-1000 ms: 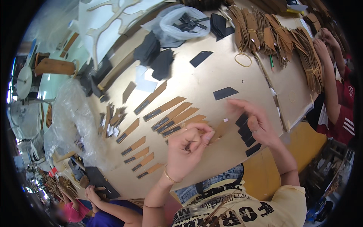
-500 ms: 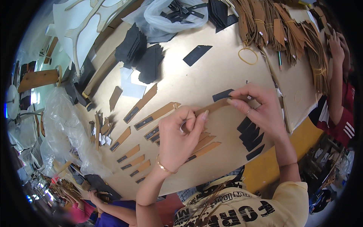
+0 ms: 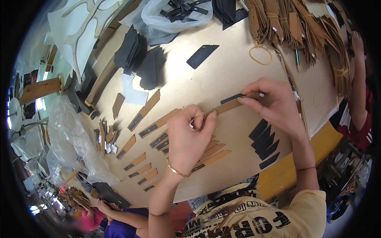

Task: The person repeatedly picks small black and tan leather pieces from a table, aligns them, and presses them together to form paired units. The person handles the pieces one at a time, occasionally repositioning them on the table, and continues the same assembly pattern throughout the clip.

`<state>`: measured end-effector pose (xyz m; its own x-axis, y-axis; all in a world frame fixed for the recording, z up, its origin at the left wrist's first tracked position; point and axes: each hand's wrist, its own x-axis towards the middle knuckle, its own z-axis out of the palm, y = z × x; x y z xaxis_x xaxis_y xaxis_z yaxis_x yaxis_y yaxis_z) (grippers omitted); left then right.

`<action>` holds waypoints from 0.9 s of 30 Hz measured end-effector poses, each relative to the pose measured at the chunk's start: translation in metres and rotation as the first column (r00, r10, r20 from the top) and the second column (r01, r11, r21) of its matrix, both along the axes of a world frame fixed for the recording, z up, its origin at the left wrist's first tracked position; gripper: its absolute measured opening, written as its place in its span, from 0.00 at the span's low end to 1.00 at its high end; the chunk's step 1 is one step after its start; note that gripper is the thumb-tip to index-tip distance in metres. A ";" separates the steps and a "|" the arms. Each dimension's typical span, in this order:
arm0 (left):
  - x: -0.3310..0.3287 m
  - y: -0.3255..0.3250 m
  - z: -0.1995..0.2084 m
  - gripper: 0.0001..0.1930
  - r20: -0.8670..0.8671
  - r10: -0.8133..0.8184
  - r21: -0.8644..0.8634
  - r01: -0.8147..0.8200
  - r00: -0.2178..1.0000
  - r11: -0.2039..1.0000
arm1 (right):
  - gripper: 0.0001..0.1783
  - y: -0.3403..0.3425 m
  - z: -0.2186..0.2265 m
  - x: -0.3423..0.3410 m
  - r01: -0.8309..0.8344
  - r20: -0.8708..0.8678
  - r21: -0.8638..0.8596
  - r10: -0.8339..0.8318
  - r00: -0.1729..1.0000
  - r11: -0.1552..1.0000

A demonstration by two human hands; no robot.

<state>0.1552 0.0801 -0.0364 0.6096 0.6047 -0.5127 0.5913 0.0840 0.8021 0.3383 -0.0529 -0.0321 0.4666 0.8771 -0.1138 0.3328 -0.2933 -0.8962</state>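
My left hand (image 3: 187, 137) and my right hand (image 3: 274, 104) are raised over the table, pinching a long brown leather strip (image 3: 226, 107) stretched between them. A small white tag shows by the right fingers. Just behind the strip, close to my right fingertips, is a narrow black piece (image 3: 230, 98); whether it touches the strip I cannot tell. Brown strips (image 3: 160, 118) with black patches at their ends lie in rows around and left of my left hand, which partly hides some. Below my right hand sits a row of slanted black pieces (image 3: 265, 142).
Stacked black sheets (image 3: 131, 49) and a clear bag of black parts (image 3: 180, 22) lie at the back. Bundled brown strips (image 3: 285, 29) fill the far right, near a yellow rubber band (image 3: 260, 56). Left stand a hammer (image 3: 102, 83) and crumpled plastic (image 3: 67, 139). Co-workers' arms show at both sides.
Both hands keep hold of the brown strip. It now looks straighter between them, and the black piece behind it shows as a narrower band.
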 end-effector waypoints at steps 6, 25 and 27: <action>-0.002 0.002 0.003 0.23 -0.004 0.000 0.007 0.000 1.000 1.000 | 0.07 0.003 0.003 -0.002 0.035 -0.125 -0.135 -0.052 0.991 0.990; 0.001 0.006 0.000 0.24 -0.014 -0.033 0.015 0.034 0.999 0.999 | 0.07 0.006 -0.002 -0.005 0.045 -0.085 -0.083 -0.052 0.995 0.996; 0.001 0.006 0.000 0.24 -0.014 -0.040 0.025 0.040 0.999 0.999 | 0.07 0.006 -0.002 -0.005 0.043 -0.079 -0.080 -0.050 0.996 0.996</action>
